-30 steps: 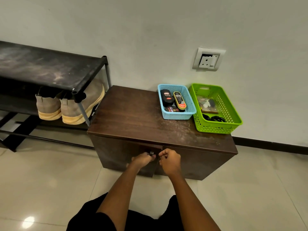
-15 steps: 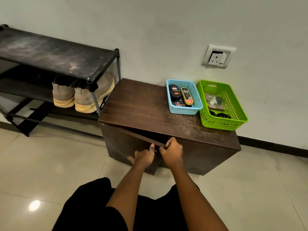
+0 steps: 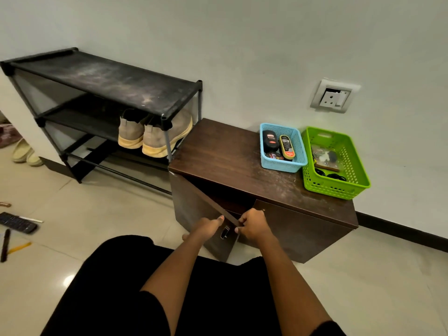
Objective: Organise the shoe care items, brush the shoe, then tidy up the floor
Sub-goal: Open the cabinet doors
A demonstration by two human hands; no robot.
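Observation:
A low dark wooden cabinet (image 3: 225, 151) stands against the wall. Its left door (image 3: 194, 209) is swung partly outward. My right hand (image 3: 253, 225) grips the door's top free corner. My left hand (image 3: 206, 227) rests against the door's front by the metal handle (image 3: 225, 232), thumb on the top edge. On the cabinet top sit a blue basket (image 3: 300, 151) holding shoe polish bottles and a tin, and a green basket (image 3: 356, 175) holding a brush and dark laces. A pair of tan shoes (image 3: 155, 137) sits on the black shoe rack (image 3: 104, 81) at left.
On the floor at far left lie a black brush (image 3: 17, 223), a dark stick (image 3: 4, 244), a yellow strip (image 3: 20, 247) and pale slippers (image 3: 24, 154). A wall socket (image 3: 333, 97) sits above the baskets. My dark-clothed legs fill the lower frame.
The left cabinet door has swung from shut to partly open, pulled by both hands. The view has drawn back and turned left, showing more of the rack and floor items.

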